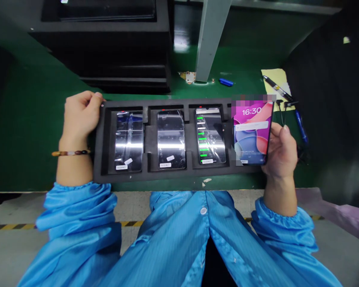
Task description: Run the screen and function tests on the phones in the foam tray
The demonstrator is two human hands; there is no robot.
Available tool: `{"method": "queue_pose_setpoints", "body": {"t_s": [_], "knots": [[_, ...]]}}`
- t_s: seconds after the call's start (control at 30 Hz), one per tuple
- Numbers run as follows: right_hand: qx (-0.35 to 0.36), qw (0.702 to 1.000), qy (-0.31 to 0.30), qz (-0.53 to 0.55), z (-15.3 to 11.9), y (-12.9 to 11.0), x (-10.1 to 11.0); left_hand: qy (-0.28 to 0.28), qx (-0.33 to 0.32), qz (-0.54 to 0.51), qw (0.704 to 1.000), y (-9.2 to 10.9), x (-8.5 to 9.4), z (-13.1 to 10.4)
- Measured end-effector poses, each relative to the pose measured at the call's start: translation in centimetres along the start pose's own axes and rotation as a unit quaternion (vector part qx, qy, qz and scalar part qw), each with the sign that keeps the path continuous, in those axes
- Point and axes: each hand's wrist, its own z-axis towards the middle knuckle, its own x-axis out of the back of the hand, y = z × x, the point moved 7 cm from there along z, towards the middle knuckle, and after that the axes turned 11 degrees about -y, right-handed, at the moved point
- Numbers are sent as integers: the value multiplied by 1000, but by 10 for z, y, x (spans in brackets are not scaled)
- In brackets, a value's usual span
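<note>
Lit phone in the right hand, three more in the tray

The right hand [281, 149] is holding a lit phone [253, 137] by its right side, fingers closing in along that edge. The screen is showing 16:30 over a pink and blue wallpaper, and the phone is covering the right end of a black tray [172, 174]. The left hand [81, 115] is resting at the tray's left edge with its fingers bent in; how firmly it is gripping, one cannot tell.

Three phones are lying in the tray's compartments. The left phone [129, 139] and the middle phone [171, 137] are showing dark, reflective screens, with small white labels sitting near their lower ends. The third phone [211, 135] is displaying green bars on its screen.

The tray is lying along the front of a green desk [179, 182]. Beyond the lit phone, a black-and-silver pen [275, 85] is lying across yellow paper [279, 75], and a blue pen [301, 125] is lying just right of the right hand. A blue cap [226, 82] is lying behind the tray, near a grey post [212, 40].
</note>
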Motion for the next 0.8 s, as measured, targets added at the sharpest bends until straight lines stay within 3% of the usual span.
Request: {"method": "queue_pose_setpoints", "body": {"t_s": [0.27,0.8], "knots": [[-34,999,16,-20,3,3,-1,1,-6,-21,1000,4,1,-5],[-30,999,13,-24,3,2,0,-3,-4,-22,1000,2,0,-1]]}}
